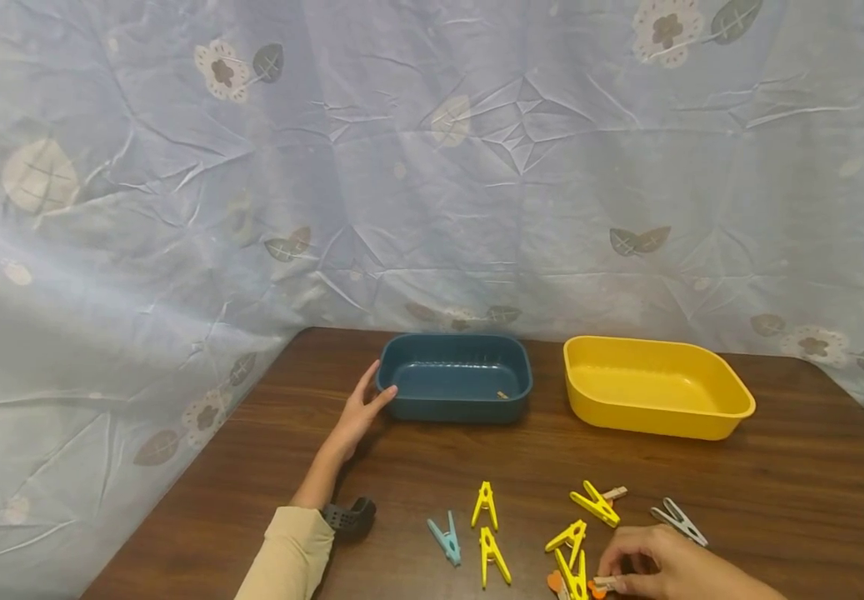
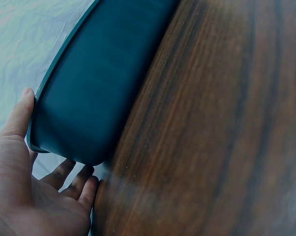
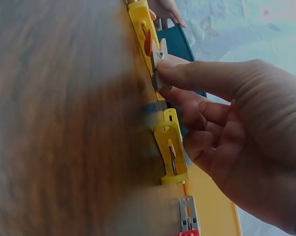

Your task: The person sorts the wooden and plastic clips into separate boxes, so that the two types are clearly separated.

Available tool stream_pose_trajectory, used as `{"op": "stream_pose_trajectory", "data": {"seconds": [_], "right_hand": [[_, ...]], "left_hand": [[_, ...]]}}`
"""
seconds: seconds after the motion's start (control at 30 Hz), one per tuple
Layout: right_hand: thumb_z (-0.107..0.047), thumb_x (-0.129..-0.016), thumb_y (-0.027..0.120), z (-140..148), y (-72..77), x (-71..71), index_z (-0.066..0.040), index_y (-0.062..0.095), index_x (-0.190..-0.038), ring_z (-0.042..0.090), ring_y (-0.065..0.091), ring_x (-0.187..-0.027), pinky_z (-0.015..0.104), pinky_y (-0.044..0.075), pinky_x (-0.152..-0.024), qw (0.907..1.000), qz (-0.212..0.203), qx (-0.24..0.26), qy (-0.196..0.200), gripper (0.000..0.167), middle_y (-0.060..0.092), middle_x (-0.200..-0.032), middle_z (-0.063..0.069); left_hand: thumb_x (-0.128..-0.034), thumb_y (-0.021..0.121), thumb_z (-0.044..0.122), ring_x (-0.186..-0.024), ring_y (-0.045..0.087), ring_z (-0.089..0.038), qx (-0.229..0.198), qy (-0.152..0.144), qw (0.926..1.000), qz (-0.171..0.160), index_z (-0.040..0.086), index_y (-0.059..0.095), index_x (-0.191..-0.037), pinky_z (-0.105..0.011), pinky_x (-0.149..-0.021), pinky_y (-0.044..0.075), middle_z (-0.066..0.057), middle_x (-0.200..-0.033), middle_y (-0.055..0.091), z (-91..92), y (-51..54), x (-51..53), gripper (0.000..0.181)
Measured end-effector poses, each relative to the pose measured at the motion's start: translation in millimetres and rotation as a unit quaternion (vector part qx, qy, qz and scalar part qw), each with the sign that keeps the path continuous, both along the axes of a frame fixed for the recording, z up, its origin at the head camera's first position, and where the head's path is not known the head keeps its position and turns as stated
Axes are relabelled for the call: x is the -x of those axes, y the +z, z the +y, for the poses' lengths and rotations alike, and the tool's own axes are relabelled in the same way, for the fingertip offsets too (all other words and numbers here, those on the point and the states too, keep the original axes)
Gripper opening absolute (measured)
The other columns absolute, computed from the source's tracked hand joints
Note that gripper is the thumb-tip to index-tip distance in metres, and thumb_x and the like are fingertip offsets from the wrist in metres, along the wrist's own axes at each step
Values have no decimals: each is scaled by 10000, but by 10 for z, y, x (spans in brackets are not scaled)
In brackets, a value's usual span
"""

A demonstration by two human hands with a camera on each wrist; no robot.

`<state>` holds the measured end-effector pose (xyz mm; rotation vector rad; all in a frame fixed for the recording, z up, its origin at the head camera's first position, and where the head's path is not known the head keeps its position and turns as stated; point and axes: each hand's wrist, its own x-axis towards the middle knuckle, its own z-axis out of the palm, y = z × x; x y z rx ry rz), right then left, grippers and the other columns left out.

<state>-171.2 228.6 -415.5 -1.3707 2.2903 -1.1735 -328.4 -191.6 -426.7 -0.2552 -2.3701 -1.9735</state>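
My left hand rests against the left end of the dark blue bin. Its thumb touches near the rim, and the loosely spread fingers lie along the end wall. Between thumb and index finger, my right hand pinches a small wooden clothespin with an orange ornament. Yellow clothespins lie just left of that hand, one beside another orange-trimmed wooden clothespin. A grey clothespin lies beyond the right hand, showing a red part in the right wrist view.
A yellow bin stands at the back right. One small wooden clothespin lies inside the blue bin. A light blue clothespin and two yellow clothespins lie mid-table. Another wooden clothespin sits beside a yellow one. A patterned curtain hangs behind.
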Motion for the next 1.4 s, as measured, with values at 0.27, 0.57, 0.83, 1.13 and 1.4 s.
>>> {"op": "stream_pose_trajectory", "data": {"seconds": [0.27,0.57,0.83,1.13,1.4], "right_hand": [[-106,-892,588,38,56,11,-166,637,-995,39,547,-806,242,459,-618,9998,17,-148,-120,129,612,-934,-101],[-94,-892,582,33,110,37,-157,635,-1016,55,558,-818,247,477,-641,9996,273,-60,-30,150,609,-956,-83],[-120,-872,612,10,142,89,-181,652,-985,27,538,-784,229,457,-598,9975,560,-61,-431,135,617,-926,-106],[-99,-863,624,-62,203,176,-186,657,-966,-23,425,-628,183,405,-487,9948,860,-24,-552,139,594,-872,-116],[-100,-868,623,-128,270,252,-181,667,-957,-14,430,-614,195,408,-487,9935,891,-65,-705,128,590,-859,-124]], "left_hand": [[-882,610,367,-1287,265,-402,-40,16,10000,23,226,205,-1472,-534,-1005,244,-217,-1438,262,-8,-12,18,730],[-873,622,365,-1282,284,-386,-29,152,9999,-1,241,224,-1467,-514,-1004,264,-205,-1432,282,2,-30,14,726],[-871,624,371,-1277,292,-388,17,198,9998,-15,252,233,-1464,-520,-998,270,-205,-1432,284,9,-26,21,721],[-878,613,368,-1285,266,-402,-25,98,9999,57,239,220,-1468,-535,-999,256,-214,-1446,248,-1,-38,26,720],[-898,604,299,-1290,224,-439,-136,-89,9998,-81,164,185,-1478,-558,-1002,225,-261,-1445,209,6,97,-65,728]]}}
